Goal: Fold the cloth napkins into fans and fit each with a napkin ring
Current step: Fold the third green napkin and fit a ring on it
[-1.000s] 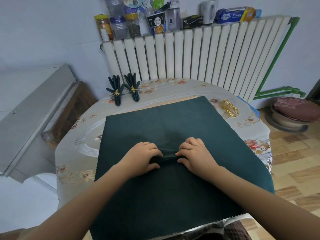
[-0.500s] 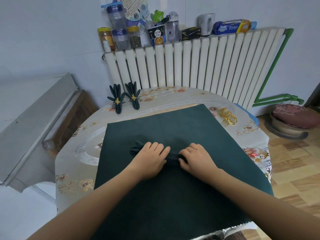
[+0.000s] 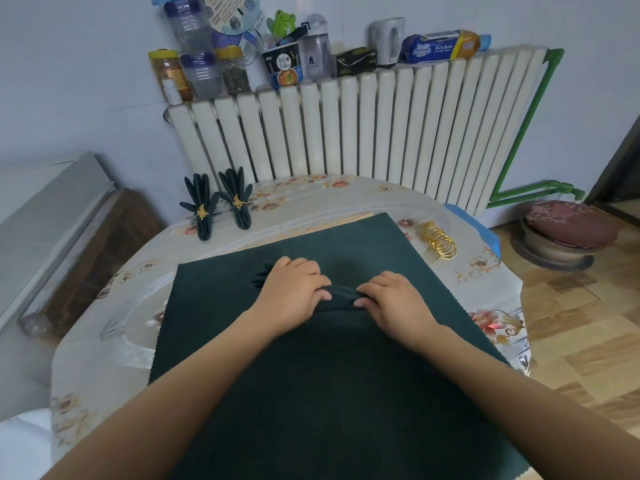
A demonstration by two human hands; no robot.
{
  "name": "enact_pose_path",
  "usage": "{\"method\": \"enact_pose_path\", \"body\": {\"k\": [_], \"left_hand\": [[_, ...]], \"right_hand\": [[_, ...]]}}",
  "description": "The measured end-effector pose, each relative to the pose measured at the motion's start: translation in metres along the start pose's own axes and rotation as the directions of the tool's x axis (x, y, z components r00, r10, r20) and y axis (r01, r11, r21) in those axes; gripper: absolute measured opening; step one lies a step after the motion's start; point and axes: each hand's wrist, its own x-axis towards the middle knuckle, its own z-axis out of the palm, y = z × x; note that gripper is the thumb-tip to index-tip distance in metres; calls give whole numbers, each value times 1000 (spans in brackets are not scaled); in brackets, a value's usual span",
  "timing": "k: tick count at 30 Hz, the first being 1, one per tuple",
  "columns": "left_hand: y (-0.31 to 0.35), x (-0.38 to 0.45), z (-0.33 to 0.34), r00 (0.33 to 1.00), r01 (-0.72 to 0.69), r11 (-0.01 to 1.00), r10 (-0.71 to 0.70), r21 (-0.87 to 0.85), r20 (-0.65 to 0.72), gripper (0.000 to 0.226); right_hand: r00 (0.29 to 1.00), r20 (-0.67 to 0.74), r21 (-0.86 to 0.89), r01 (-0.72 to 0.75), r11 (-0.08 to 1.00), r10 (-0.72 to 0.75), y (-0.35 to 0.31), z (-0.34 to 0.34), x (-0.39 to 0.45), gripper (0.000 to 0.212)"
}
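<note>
A pleated dark green napkin lies across a flat stack of dark green cloths in the middle of the table. My left hand covers its left part, fingers curled over the pleats, and fanned ends stick out past the knuckles. Just to the right, my right hand pinches the bundle's other part between thumb and fingers. Two finished fan napkins with gold rings lie at the far left of the table. Several loose gold rings lie at the right.
The round table has a floral plastic cover. Behind it a white radiator carries jars, bottles, a kettle and packets. A grey cabinet stands on the left, a cushioned stool on the wooden floor to the right.
The pleated bundle has grown longer and its fanned end now shows left of my left hand. Both hands have shifted slightly away from me while gathering the pleats.
</note>
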Motion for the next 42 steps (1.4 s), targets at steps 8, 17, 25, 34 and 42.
{"method": "enact_pose_path", "body": {"k": [8,17,25,34,42], "left_hand": [[-5,93,22,983,147,988,-151,48,102,33],[-15,122,51,985,172,984,-173,-42,-24,33],[-8,139,64,981,122,986,-138,-117,-137,19],[-2,139,64,986,90,991,-104,-102,-134,19],[6,114,50,990,96,991,-105,-97,-91,28]], "right_hand": [[753,-69,62,-651,756,654,86,-15,20,53],[603,-311,56,-760,648,735,134,-2,18,46],[576,-23,-96,-815,571,817,171,3,-1,50],[612,-14,38,-790,612,791,165,-1,-8,34],[606,-19,57,-793,606,795,152,-8,-20,42]]}}
